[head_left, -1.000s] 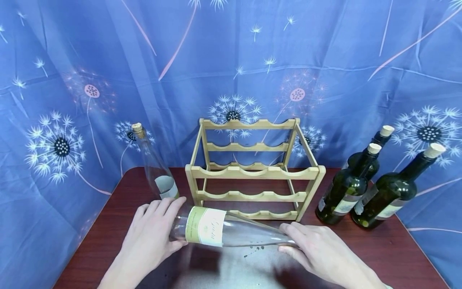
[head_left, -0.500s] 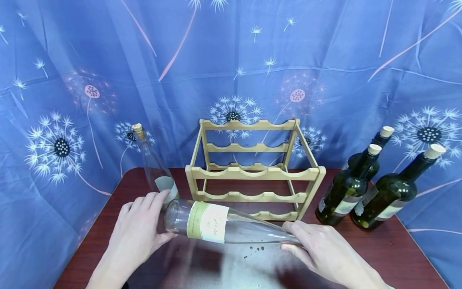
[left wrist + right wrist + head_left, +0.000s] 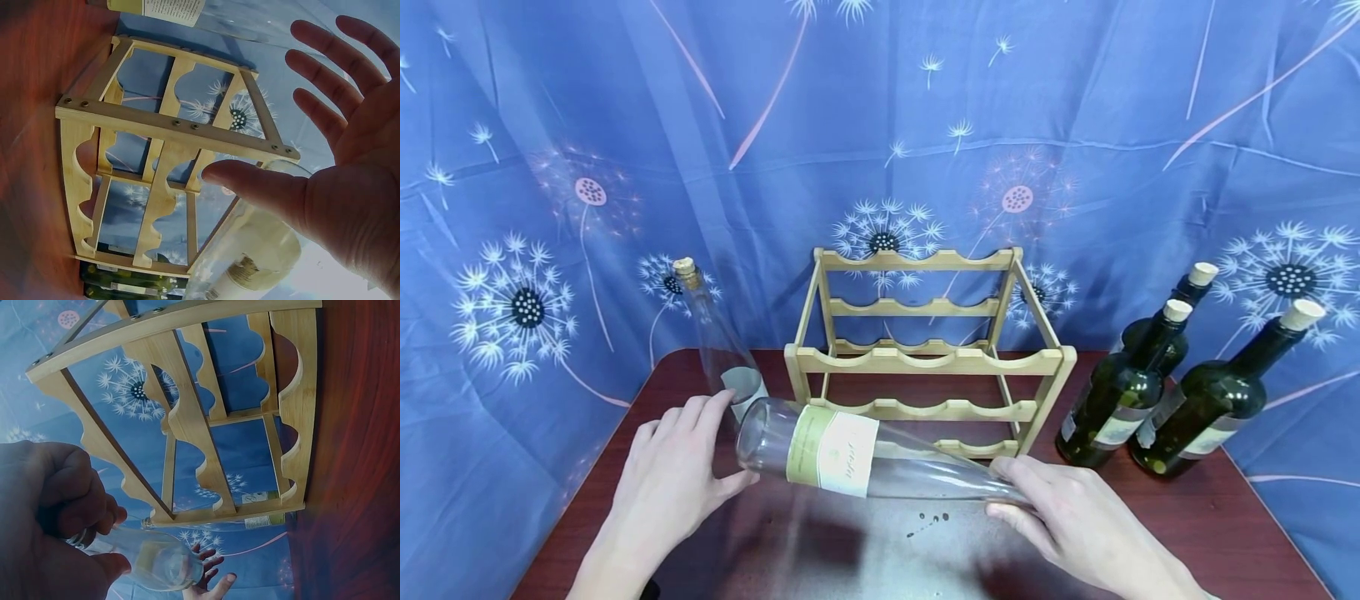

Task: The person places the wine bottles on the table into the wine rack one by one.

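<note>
A clear glass wine bottle [image 3: 835, 450] with a white and green label is held slanted above the table, its base to the left. My right hand [image 3: 1067, 508] grips its neck; in the right wrist view, the fingers [image 3: 81, 500] curl round the mouth end. Beside the base, my left hand [image 3: 662, 475] stands open with a small gap to the glass. The left wrist view shows its fingers [image 3: 325, 81] spread and holding nothing. Just behind the bottle is a wooden wine rack [image 3: 932, 360] with scalloped rails and no bottles in it.
A corked clear bottle [image 3: 711, 333] stands at the back left, close behind my left hand. On the right are three dark green corked bottles [image 3: 1112, 400]. Dark drops [image 3: 934, 518] mark the reddish-brown table [image 3: 1217, 533]. A blue dandelion-print curtain [image 3: 760, 208] hangs behind.
My left hand has let go of the bottle's base and moved left. The base end has risen and shifted slightly left, while my right hand keeps its grip on the neck.
</note>
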The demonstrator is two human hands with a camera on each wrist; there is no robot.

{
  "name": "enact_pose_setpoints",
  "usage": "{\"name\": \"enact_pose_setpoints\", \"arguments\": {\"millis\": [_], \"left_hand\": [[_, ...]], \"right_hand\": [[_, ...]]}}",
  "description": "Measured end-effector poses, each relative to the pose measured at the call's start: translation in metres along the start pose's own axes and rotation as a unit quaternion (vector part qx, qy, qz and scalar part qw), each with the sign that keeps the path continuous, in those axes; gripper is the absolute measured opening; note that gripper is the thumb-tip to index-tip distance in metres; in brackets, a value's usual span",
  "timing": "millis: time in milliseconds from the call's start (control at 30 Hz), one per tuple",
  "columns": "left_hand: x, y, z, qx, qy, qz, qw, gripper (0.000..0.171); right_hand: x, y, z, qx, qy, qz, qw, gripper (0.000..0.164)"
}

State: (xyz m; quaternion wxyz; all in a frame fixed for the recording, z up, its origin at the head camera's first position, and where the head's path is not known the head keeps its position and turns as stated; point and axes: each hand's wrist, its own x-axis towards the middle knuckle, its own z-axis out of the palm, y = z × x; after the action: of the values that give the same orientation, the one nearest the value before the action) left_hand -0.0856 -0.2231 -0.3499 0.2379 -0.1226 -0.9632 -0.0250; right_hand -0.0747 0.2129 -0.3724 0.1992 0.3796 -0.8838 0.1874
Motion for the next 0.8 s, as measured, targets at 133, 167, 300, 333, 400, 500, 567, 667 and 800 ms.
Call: {"name": "enact_pose_setpoints", "arguments": {"millis": [133, 167, 300, 333, 400, 500, 567, 667, 800], "left_hand": [[0.001, -0.002, 0.0, -0.001, -0.008, -0.007, 0.9999, 0.106], [0.001, -0.003, 0.0, -0.001, -0.011, -0.008, 0.9999, 0.106], [0.001, -0.006, 0.003, -0.004, -0.016, -0.012, 0.9998, 0.105], [0.001, -0.007, 0.004, -0.004, -0.016, -0.013, 0.9998, 0.105], [0.001, -0.009, 0.006, -0.006, -0.013, -0.016, 0.9998, 0.104], [0.001, -0.012, 0.008, -0.007, -0.009, -0.018, 0.9998, 0.103], [0.001, -0.013, 0.009, -0.009, -0.008, -0.02, 0.9997, 0.103], [0.002, -0.015, 0.01, -0.01, -0.011, -0.024, 0.9996, 0.103], [0.002, -0.016, 0.011, -0.011, -0.014, -0.031, 0.9994, 0.104]], "right_hand": [[0.001, -0.001, -0.003, -0.007, 0.008, 0.008, 1.0, 0.036], [0.001, -0.002, -0.003, -0.009, 0.011, 0.009, 1.0, 0.037], [0.002, -0.003, -0.005, -0.009, 0.024, 0.017, 1.0, 0.038], [0.002, -0.003, -0.005, -0.008, 0.028, 0.018, 0.999, 0.039], [0.002, -0.003, -0.005, -0.004, 0.035, 0.02, 0.999, 0.041], [0.001, -0.003, -0.005, -0.004, 0.044, 0.025, 0.999, 0.043], [0.001, -0.004, -0.005, -0.006, 0.048, 0.034, 0.998, 0.044], [0.002, -0.005, -0.006, 0.002, 0.053, 0.048, 0.997, 0.043], [0.004, -0.008, -0.007, 0.015, 0.061, 0.061, 0.996, 0.039]]}}
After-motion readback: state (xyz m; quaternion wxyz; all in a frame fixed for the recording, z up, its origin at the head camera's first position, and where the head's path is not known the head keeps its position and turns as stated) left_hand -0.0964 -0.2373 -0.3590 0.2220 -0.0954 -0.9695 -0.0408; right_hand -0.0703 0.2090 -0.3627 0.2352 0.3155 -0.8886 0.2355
